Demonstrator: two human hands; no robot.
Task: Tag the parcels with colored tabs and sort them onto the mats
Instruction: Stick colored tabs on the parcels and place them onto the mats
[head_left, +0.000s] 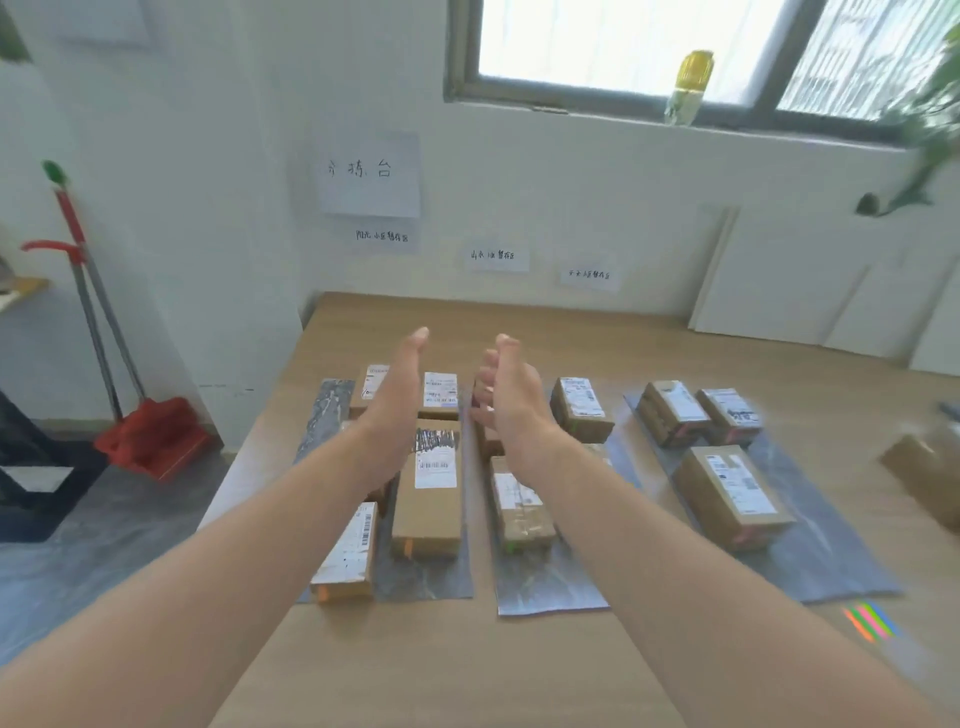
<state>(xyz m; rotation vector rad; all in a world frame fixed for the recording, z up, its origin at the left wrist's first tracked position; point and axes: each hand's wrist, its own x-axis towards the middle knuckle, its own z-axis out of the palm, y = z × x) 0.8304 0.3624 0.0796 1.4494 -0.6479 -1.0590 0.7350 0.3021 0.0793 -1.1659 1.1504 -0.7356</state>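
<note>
Parcels (428, 488): nearly all of them are on the three grey mats, lying flat in loose rows across the middle of the worktop (467, 665).
Left mat (327, 410): at least four boxes. The two at its front show orange tabs (409, 545) on their near ends, and an arm hides part of this mat.
Middle mat (545, 592): three as far as I can tell, one half hidden behind the right wrist. The front one has a green tab.
Right mat (831, 561): three boxes, with reddish tabs on the ones I can make out.
Stray parcel (930, 462): one blurry box off the mats by the worktop's right edge. Can't see a tab on it.
Spare tabs (872, 621): a little fan of coloured strips near the front right corner, just beside the right mat.
Left hand (400, 374): up in the air over the left mat, fingers straight, holding nothing.
Right hand (511, 395): raised next to it over the middle mat, fingers loosely curled, also empty.
Progress: mostly done I'd say, with just that stray box left to tag and place, if it counts.
Around: paper signs (496, 254) on the wall behind the mats, and a red dustpan (156, 436) on the floor off the left edge.
</note>
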